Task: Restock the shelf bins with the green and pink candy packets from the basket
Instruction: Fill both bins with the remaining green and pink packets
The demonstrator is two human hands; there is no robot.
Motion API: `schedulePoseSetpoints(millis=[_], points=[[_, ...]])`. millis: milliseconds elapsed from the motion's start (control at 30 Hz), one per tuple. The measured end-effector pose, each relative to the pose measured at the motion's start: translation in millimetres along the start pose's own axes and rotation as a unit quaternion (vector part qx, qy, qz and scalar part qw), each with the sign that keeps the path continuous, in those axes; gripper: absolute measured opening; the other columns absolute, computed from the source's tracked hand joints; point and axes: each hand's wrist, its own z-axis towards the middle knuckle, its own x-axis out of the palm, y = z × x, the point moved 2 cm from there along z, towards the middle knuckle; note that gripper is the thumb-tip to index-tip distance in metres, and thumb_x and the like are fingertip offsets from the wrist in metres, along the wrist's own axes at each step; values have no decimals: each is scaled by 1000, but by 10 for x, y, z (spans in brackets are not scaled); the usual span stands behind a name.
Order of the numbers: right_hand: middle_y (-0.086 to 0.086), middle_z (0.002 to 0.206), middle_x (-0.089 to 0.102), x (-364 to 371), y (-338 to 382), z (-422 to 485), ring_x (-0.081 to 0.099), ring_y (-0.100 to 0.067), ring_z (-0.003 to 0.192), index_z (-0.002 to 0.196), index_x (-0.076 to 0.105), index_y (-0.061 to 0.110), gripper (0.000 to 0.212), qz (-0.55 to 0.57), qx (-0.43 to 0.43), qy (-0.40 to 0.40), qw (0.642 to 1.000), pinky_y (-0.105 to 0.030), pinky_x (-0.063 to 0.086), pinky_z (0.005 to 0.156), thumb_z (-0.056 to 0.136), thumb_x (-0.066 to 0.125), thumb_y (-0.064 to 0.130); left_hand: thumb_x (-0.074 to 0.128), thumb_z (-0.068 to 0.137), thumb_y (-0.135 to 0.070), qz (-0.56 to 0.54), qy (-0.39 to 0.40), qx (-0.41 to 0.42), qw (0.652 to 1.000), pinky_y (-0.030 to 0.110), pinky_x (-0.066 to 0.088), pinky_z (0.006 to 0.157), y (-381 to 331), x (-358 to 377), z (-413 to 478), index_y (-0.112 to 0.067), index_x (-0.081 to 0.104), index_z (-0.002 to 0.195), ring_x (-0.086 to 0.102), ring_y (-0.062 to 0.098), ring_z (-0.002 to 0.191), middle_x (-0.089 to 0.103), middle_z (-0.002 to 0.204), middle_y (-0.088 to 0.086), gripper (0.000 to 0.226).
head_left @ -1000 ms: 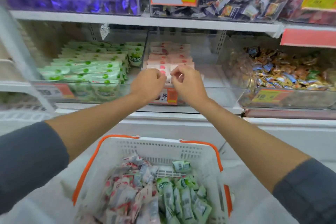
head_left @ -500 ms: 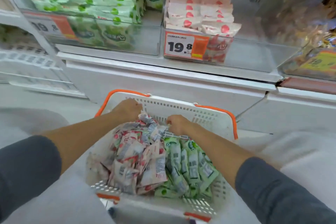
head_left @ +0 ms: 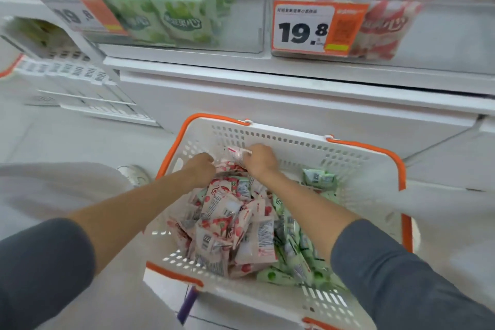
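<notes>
Fingers (head_left: 251,152) of right hand (head_left: 259,161), perhaps round pink packet (head_left: 235,152), near basket (head_left: 289,133) rim

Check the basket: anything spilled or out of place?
No spill visible. The pink candy packets and green candy packets all lie inside the white plastic basket with orange rim; one green packet sits apart near its far wall.

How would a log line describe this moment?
phase: pickup from basket | left hand: in pink packets, grip unclear | right hand: pinching one pink packet
</notes>
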Motion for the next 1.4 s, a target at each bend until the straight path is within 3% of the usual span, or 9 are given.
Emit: schedulePoseSetpoints(millis=[133, 300, 400, 500, 600, 700, 833, 1067, 1400], points=[[-5, 60, 61, -546, 82, -319, 59, -18, 58, 65, 58, 8, 23, 218, 103, -9, 970, -26, 50, 60, 88, 57, 13, 73, 86, -20, -40, 103, 167, 980, 30, 43, 96, -441, 212, -288, -18, 20, 153, 41, 22, 132, 34, 151, 1, 85], [-11, 83, 73, -1201, 229, -802, 69, -21, 79, 82, 74, 4, 18, 283, 15, 1, 959, -32, 54, 79, 88, 63, 17, 67, 89, -11, -104, -12, 253, 962, 39, 48, 92, -751, 143, -481, -9, 46, 130, 57, 30, 114, 59, 122, 11, 47], [-16, 89, 66, -1609, 214, -935, 64, -30, 85, 90, 62, 3, 39, 208, 39, -134, 968, -45, 53, 81, 95, 47, 39, 67, 86, -2, -219, 55, 211, 951, 35, 51, 87, -913, -47, -650, -8, 49, 130, 59, 24, 107, 62, 121, 9, 48], [-18, 97, 68, -1708, 370, -1120, 67, -33, 84, 113, 60, 9, 65, 250, 55, -75, 964, -42, 58, 78, 97, 26, 62, 61, 90, -14, -340, 138, 217, 904, 36, 55, 83, -1253, -134, -1011, -9, 57, 118, 65, 20, 91, 68, 112, 12, 28], [-13, 98, 65, -1822, 601, -1283, 65, -30, 90, 111, 60, 8, 62, 230, 4, -198, 953, -40, 51, 80, 99, 26, 58, 52, 88, -62, -307, 16, 249, 918, 28, 44, 79, -1595, -213, -1288, -15, 58, 116, 61, 18, 95, 65, 109, 2, 55], [-4, 86, 60, -2071, 766, -1427, 54, -24, 81, 92, 58, 12, 50, 193, -17, -342, 920, -34, 38, 69, 101, 29, 51, 43, 96, -55, -234, -185, 285, 911, 32, 37, 67, -1824, -330, -1420, -7, 64, 86, 62, 32, 87, 64, 81, 8, 54], [-6, 83, 60, -2420, 852, -1513, 54, -27, 78, 96, 56, 8, 47, 178, -59, -418, 889, -36, 40, 68, 102, 31, 48, 46, 97, -51, -261, -236, 328, 877, 33, 29, 62, -2156, -440, -1632, -15, 39, 60, 42, 22, 61, 42, 58, -1, 52], [-2, 92, 64, -3166, 824, -1563, 66, -10, 68, 113, 50, 9, 36, 284, -166, -212, 920, -30, 53, 62, 91, 65, 33, 45, 97, -53, -275, -224, 405, 843, 33, 30, 60, -2830, -716, -1731, -13, 40, 70, 39, 15, 61, 43, 65, -1, 49], [-4, 102, 60, -4359, 90, -357, 59, -16, 86, 106, 55, 17, 24, 275, -69, -355, 891, -27, 50, 71, 88, 69, 23, 36, 103, -42, 107, -212, 440, 866, 34, 39, 99, -4116, -1071, -818, -9, 52, 133, 52, 32, 122, 53, 139, 16, 47]])
